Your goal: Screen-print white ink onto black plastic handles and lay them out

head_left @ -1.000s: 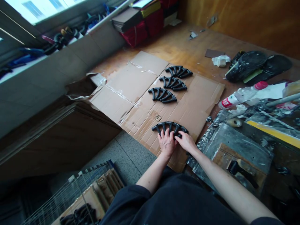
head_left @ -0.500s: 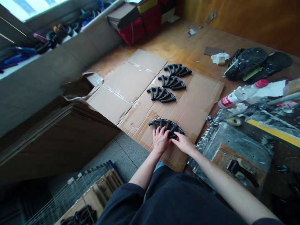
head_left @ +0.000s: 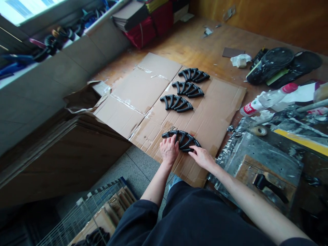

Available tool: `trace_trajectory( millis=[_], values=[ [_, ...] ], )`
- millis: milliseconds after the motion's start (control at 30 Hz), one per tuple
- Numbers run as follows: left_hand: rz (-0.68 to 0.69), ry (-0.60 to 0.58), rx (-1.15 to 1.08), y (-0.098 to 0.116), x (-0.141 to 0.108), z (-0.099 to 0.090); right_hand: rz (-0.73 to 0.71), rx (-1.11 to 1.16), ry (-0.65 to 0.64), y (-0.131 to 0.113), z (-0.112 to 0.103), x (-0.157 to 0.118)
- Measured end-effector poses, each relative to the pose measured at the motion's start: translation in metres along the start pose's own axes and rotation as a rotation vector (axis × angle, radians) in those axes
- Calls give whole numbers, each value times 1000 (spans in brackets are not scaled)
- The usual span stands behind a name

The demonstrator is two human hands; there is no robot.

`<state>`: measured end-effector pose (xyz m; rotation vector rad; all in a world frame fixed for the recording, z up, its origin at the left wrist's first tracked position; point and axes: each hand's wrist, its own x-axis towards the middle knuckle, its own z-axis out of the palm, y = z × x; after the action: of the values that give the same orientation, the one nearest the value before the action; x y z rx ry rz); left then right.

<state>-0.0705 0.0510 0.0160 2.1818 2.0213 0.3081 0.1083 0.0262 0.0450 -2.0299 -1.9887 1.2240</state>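
Near the front edge of the cardboard sheet [head_left: 205, 126] lies a fanned row of black, curved T-shaped handles [head_left: 182, 136], set side by side. My left hand [head_left: 169, 149] is over the left end of this row, its fingers curled onto the handles there and partly hiding them. At the right end, my right hand [head_left: 202, 158] has thumb and fingers closed on the last handle. Farther back on the cardboard are three like rows: a near one [head_left: 176, 103], a middle one [head_left: 188, 89] and a far one [head_left: 194, 75].
On the right, a metal plate [head_left: 237, 150] holds another black handle [head_left: 270, 188]; a plastic bottle [head_left: 266, 99] and a tape roll [head_left: 258, 130] lie beyond it. Stacked cardboard [head_left: 64, 160] leans at left, above a wire rack [head_left: 84, 212]. Red bundles [head_left: 143, 32] stand at the back.
My left hand has shifted left along the front row, and its fingers have gone from spread to curled. My right hand stays at the row's right end. The view has shifted slightly.
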Motion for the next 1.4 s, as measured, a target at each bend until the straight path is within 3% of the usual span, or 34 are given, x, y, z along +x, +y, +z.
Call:
trace_trajectory(
  millis=[167, 300, 367, 500, 633, 733, 800, 933, 1000, 1100, 1200, 1400],
  values=[
    [-115, -8, -123, 6, 20, 0, 4, 22, 10, 4, 5, 2],
    [-285, 87, -418, 5, 24, 0, 1, 65, 20, 7, 6, 2],
    [-292, 153, -554, 4, 15, -2, -3, 103, 36, 10, 5, 2],
    [17, 162, -584, 2, -29, -6, 24, 229, 16, 19, 6, 6],
    [337, -38, -442, 1, -83, 4, 97, 437, -81, 33, 11, 16],
    [430, -170, -392, 1, -101, 12, 117, 489, -82, 38, 15, 20],
    [322, -135, -414, -1, -95, 14, 112, 463, -70, 37, 15, 21],
    [-155, 109, -404, -15, -49, 15, 86, 372, -22, 27, 9, 19],
    [-272, 94, -381, -22, -24, 17, 96, 314, 1, 19, 4, 18],
    [-248, -16, -394, -26, 0, 20, 108, 224, 31, 3, -5, 19],
    [-239, -88, -424, -23, 8, 22, 101, 176, 73, -9, -8, 22],
    [-226, -127, -404, -34, 38, 17, 75, 189, 148, -25, 6, 44]
  ],
)
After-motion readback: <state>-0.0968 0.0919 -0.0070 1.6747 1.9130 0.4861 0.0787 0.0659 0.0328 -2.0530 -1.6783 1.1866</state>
